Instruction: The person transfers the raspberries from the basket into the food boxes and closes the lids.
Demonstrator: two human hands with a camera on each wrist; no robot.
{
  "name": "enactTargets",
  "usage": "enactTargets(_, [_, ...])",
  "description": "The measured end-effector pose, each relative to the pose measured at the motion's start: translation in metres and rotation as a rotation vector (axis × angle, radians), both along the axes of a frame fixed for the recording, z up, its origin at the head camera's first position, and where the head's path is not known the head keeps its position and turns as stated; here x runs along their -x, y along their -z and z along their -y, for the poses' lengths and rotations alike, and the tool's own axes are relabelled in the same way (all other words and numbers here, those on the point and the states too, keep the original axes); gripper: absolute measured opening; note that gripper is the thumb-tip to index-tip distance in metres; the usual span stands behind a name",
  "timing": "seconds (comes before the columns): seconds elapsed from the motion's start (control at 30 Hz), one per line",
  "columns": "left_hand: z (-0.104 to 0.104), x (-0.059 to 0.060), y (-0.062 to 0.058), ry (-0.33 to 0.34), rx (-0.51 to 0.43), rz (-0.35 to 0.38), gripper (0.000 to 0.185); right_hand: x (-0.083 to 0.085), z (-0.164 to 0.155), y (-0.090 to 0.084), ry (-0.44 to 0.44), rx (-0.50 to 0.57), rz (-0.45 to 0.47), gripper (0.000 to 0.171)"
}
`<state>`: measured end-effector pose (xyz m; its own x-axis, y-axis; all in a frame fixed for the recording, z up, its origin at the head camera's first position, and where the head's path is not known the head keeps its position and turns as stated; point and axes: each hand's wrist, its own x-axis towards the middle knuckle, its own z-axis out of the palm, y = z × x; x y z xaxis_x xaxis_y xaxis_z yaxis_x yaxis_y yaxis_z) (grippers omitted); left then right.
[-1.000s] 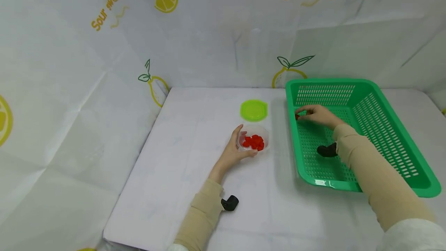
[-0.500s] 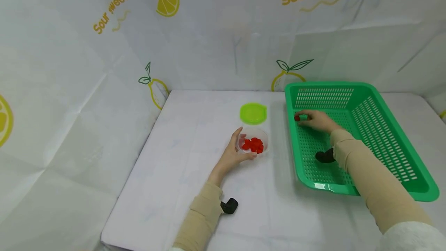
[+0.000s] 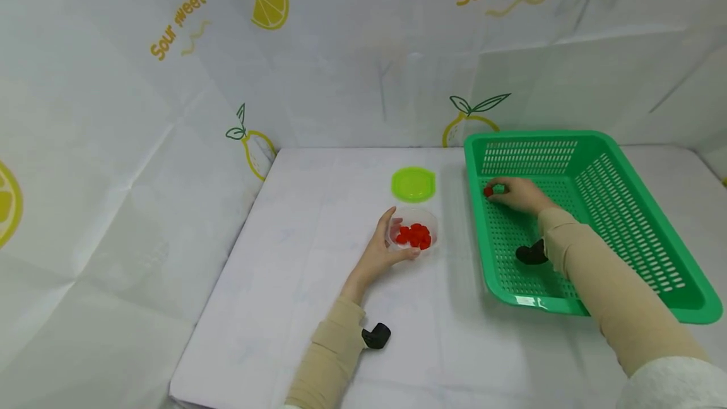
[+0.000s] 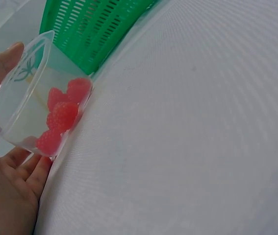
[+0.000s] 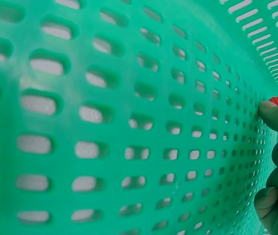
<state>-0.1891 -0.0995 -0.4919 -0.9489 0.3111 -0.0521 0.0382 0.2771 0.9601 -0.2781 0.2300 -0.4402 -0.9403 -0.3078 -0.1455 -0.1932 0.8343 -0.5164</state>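
My left hand (image 3: 377,250) curls round a clear plastic tub (image 3: 430,218), thumb on the near side and fingers on the far side. Several red raspberries (image 3: 417,233) lie on the tub's bottom; the left wrist view shows their bumpy skin through the wall. Inside the green basket (image 3: 484,257), by its left wall, my right hand (image 3: 524,197) pinches one raspberry (image 3: 488,192) between thumb and fingertips. In the right wrist view, only the top of this raspberry (image 5: 277,101) shows beyond the thumb, and the other fingers are curled.
A lime-green lid (image 3: 413,184) lies flat on the white-covered table (image 3: 301,270), just behind the tub. The basket's raised, slotted walls stand around my right hand. A white sheet (image 3: 352,68) with lemon prints hangs behind the table.
My right fingertips have closed on the raspberry and drawn it slightly right, away from the basket's left wall. The left hand keeps its hold on the tub.
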Motion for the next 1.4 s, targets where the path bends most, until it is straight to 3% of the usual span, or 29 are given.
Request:
enactTargets(0.37, [0.003, -0.003, 0.0, -0.011, 0.016, 0.001, 0.093, 0.002, 0.005, 0.001, 0.005, 0.002, 0.023, 0.036])
enactTargets(0.83, [0.004, 0.003, -0.001, 0.007, 0.007, 0.015, 0.092, 0.004, 0.0, 0.005, -0.014, -0.002, 0.035, 0.038])
enactTargets(1.2, [0.0, 0.005, -0.003, 0.001, 0.005, -0.002, 0.093, 0.009, -0.007, -0.017, -0.066, 0.017, 0.113, 0.046])
enactTargets(1.4, [0.001, 0.003, -0.001, -0.004, 0.014, 0.013, 0.092, 0.006, 0.0, -0.026, -0.121, -0.006, 0.113, 0.04])
